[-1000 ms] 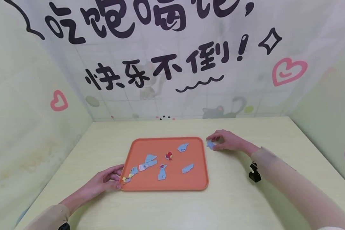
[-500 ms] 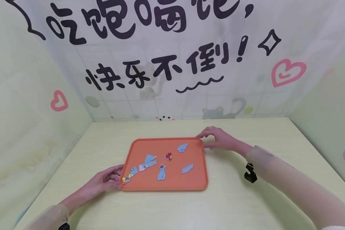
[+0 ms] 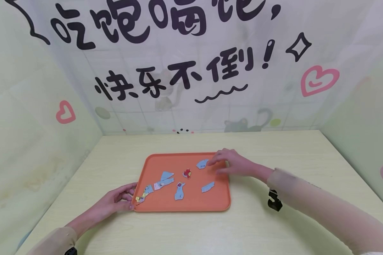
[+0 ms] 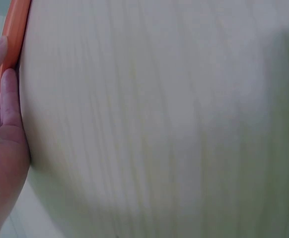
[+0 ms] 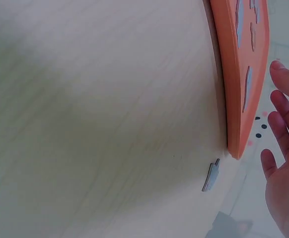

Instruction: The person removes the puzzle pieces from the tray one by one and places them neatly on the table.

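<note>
An orange tray (image 3: 194,203) lies on the table, bearing several flat, irregular puzzle pieces. My left hand (image 3: 116,201) grips its front left corner, with the thumb on the rim (image 4: 16,39) and curled fingers along the side. Over the tray's right edge hovers my right hand (image 3: 237,163), fingers loosely bent and spread, nothing between them. Its fingertips overlap the end of a light-blue piece (image 3: 201,164) in the head view. Beyond the tray's corner, another blue piece (image 5: 211,177) lies on the table in the right wrist view; my right hand hides it in the head view.
On the tray are a small red piece (image 3: 187,173), a blue strip (image 3: 208,187), a tall blue piece (image 3: 179,191) and a joined row of pieces (image 3: 148,189) at left. Printed curtain walls (image 3: 178,113) enclose the back and sides of the table.
My right hand has let go of the blue piece on the table and moved left, past the tray's back right corner, to above its right edge. The left hand and tray have stayed put.
</note>
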